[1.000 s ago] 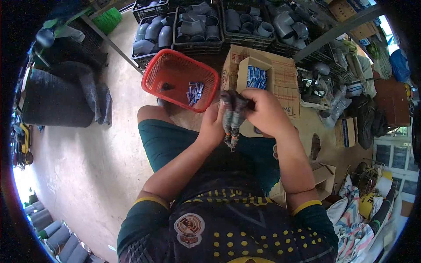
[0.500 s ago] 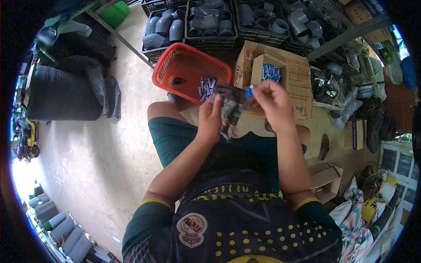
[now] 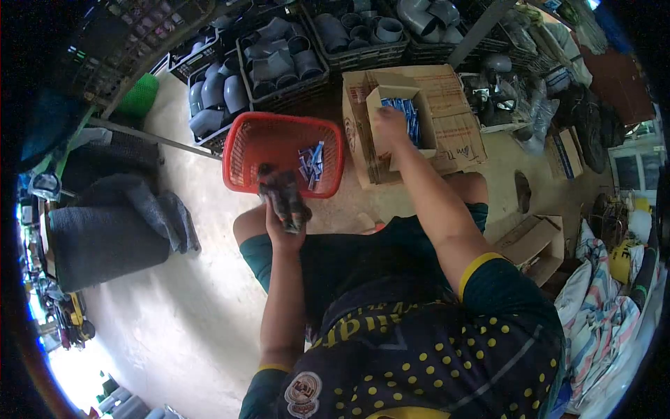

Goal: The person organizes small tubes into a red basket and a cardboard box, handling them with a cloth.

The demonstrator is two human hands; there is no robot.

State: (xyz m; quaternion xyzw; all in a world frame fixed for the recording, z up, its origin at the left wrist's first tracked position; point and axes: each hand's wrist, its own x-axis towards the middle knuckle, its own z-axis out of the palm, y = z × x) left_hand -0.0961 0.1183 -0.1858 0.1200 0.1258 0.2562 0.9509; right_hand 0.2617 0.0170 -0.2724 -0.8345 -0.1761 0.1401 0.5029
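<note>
My left hand [image 3: 284,236] is closed around a dark, crumpled packet [image 3: 285,200] with some print on it, held over the near edge of the red plastic basket [image 3: 241,188]. Inside that basket lie several small blue-and-white tubes or sachets [image 3: 312,163]. My right hand [image 3: 390,130] reaches over the left side of a small open cardboard box [image 3: 428,145]. Its fingers look curled, but whatever they hold is too small or blurred to name. More of the blue-and-white pieces [image 3: 410,117] fill the small box.
The small box stands on a larger cardboard carton [image 3: 453,105]. Behind are black crates [image 3: 279,98] of grey pipe fittings [image 3: 272,59]. Rolled dark mesh [image 3: 112,244] lies at the left. An open carton [image 3: 534,244] and striped sacks [image 3: 593,314] are at the right.
My right hand has moved away from the packet to the small box, and the blue piece it held is no longer seen there. My left hand with the packet shifted left. The view has turned.
</note>
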